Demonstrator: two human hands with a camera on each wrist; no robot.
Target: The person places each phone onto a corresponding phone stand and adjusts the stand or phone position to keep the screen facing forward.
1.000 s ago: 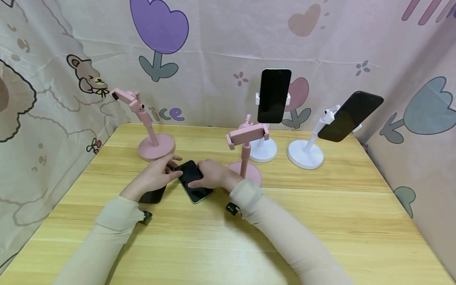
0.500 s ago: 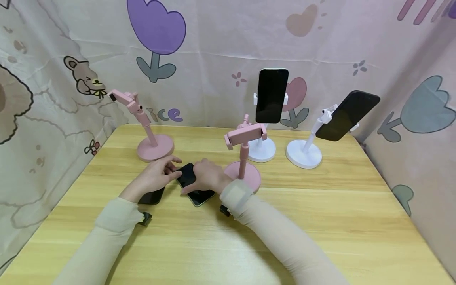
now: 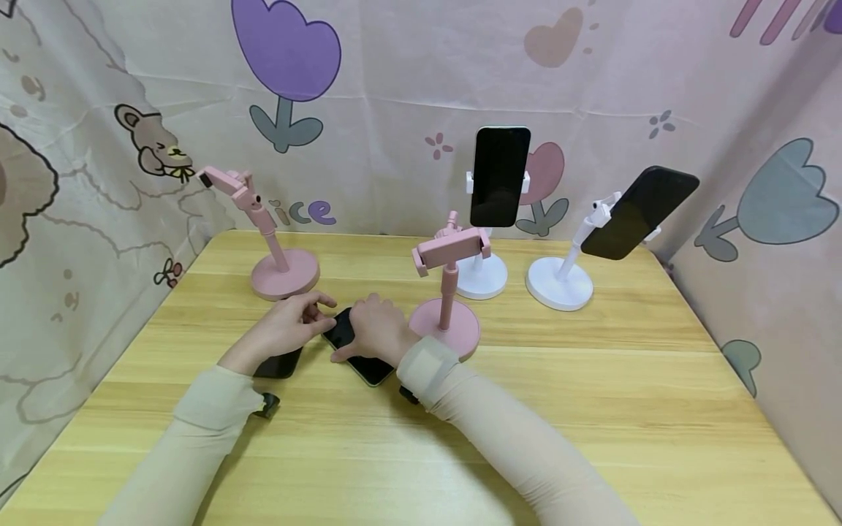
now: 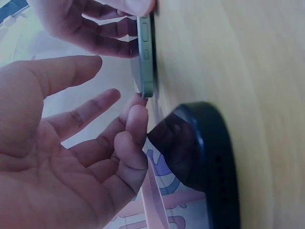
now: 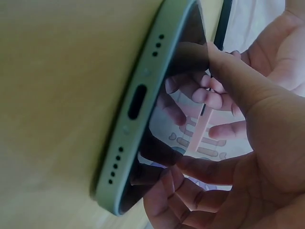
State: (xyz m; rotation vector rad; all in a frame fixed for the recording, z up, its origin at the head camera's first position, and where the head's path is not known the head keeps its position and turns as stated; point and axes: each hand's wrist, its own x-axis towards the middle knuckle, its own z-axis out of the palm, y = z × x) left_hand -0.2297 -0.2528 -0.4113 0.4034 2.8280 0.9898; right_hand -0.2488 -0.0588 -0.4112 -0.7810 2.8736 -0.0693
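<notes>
In the head view a phone with a pale green frame (image 3: 338, 334) lies screen up on the table. My right hand (image 3: 380, 329) spans it from above, thumb at the left edge and fingertips at the opposite edge, gripping it. The right wrist view shows the port end of this green phone (image 5: 127, 131) close up. My left hand (image 3: 289, 323) holds nothing; its fingers are loosely bent, and in the left wrist view some fingertips (image 4: 138, 112) are by a corner of the green phone. Beneath the left hand lies a second, dark phone (image 3: 279, 364), partly covered.
A pink phone stand (image 3: 285, 274) without a phone is at the back left. Another pink stand (image 3: 454, 248) rises just right of my right hand. Behind it, one white stand (image 3: 482, 277) carries an upright phone (image 3: 500, 175); a second white stand (image 3: 559, 283) bears a tilted phone (image 3: 641, 212).
My right hand has shifted slightly left and over the green phone, its thumb going across to the left edge. The phone has slid slightly toward me. The left hand has barely moved.
</notes>
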